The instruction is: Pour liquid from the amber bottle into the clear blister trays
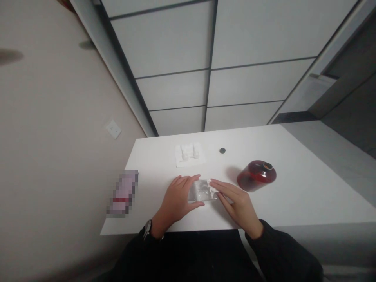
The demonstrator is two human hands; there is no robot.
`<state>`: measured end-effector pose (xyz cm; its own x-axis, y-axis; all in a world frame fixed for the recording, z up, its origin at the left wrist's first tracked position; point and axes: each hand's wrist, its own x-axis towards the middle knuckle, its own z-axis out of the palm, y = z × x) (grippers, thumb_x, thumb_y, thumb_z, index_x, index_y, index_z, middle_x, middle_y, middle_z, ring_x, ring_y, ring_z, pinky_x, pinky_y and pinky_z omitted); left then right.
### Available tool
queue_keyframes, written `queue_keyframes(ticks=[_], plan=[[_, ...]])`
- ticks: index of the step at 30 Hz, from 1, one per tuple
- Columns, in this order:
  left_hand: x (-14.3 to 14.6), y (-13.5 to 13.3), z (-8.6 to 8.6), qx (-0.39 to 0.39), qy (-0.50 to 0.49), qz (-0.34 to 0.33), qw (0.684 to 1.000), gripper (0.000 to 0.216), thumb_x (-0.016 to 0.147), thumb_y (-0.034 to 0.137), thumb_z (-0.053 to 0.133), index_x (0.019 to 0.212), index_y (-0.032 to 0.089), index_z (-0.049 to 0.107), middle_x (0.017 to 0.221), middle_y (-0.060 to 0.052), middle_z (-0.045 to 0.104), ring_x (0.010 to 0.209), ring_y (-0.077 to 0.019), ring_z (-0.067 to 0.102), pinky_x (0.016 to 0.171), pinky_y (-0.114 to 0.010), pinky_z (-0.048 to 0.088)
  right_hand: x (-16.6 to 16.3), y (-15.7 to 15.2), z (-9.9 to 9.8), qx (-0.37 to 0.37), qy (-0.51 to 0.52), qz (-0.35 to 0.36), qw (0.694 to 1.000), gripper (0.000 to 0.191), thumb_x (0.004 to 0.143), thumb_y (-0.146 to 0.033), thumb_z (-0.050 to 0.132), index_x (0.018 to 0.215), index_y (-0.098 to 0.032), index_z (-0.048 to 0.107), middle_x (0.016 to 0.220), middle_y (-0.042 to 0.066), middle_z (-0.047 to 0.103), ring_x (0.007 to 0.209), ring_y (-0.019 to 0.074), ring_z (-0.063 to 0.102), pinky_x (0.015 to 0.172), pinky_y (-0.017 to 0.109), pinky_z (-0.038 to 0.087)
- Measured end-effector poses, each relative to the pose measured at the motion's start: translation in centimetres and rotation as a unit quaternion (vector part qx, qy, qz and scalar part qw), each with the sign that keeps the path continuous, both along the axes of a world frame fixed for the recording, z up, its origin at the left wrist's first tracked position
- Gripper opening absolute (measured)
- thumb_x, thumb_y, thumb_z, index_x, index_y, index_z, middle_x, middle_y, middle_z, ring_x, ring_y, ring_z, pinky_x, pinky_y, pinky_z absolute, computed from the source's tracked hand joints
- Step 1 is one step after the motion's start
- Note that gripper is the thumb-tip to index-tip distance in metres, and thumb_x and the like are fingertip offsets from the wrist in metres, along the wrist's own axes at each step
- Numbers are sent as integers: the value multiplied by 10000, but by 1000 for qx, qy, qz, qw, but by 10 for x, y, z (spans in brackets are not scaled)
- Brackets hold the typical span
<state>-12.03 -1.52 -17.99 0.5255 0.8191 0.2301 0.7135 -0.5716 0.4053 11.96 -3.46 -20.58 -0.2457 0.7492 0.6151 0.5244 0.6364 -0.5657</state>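
My left hand point(179, 196) grips the left end of a small clear, boxy plastic case point(202, 191) on the white table. Its thumb lies along the near side and the fingers along the far side. Pinched in my right hand point(236, 199) is a crumpled white tissue point(212, 188), pressed against the right part of the case. The right fingertips partly cover the tissue. Beyond the hands, white earbud-like pieces point(190, 152) rest on a flat white sheet point(179, 161); their exact kind is hard to make out.
A dark red translucent bottle point(255, 176) with an open top stands right of my right hand. Farther back lies a small dark round cap point(222, 150). A blurred-out pinkish item point(123, 192) is at the table's left edge. White panelled doors point(176, 92) rise behind the table point(305, 188).
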Motion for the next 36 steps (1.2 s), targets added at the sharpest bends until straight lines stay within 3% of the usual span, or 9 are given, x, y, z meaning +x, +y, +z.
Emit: queue_keyframes(ticks=[6,10,15,20,26,32,36], plan=[[0,1,-8,-44,-16,25,999,918,738,481,944,1484,231,471,1414,-118,701,1260,-357,677,1161,-593,458,1,3,1,-43,-5,20,999,291,1026,-195,603,1233,-299,780,1259,41,798,1219,293,718,993,530,638],[-1,4,-7,-60,-34,22,997,959,702,472,971,1483,239,466,1372,-104,723,1219,-351,687,1129,-567,478,-4,8,4,-115,-8,5,993,182,1010,-284,650,1111,-285,800,1202,54,817,1295,326,671,1039,578,600],[-2,6,-8,-64,-42,12,997,900,740,483,942,1476,261,476,1412,-105,702,1235,-346,681,1127,-555,471,-5,10,5,-163,-49,-8,985,339,1030,-347,612,1343,-280,723,1485,111,664,1434,354,571,1132,646,504],[-3,7,-8,-56,-40,6,998,923,736,496,938,1488,250,462,1418,-120,696,1252,-358,678,1108,-549,486,0,16,4,-180,-70,48,980,337,1057,-304,571,1363,-319,712,1432,63,705,1502,334,502,1156,659,477],[-4,7,-10,-45,-31,8,998,908,750,500,920,1491,246,459,1411,-135,698,1244,-364,688,1107,-567,487,2,27,6,-172,-75,72,980,337,1039,-221,564,1304,-343,734,1381,45,733,1500,345,497,1158,762,411],[-3,7,-6,-56,-29,17,998,924,733,430,939,1492,241,447,1422,-124,696,1271,-367,678,1122,-579,473,-9,36,6,-175,-45,56,982,300,1024,-194,549,1176,-319,776,1240,39,806,1390,314,624,1149,657,486],[-1,9,1,-70,-34,25,997,930,715,402,957,1477,238,450,1376,-116,721,1244,-359,690,1096,-555,492,-20,43,6,-195,-29,1,980,244,1023,-246,565,1105,-279,793,1164,75,827,1157,336,769,980,529,615]])
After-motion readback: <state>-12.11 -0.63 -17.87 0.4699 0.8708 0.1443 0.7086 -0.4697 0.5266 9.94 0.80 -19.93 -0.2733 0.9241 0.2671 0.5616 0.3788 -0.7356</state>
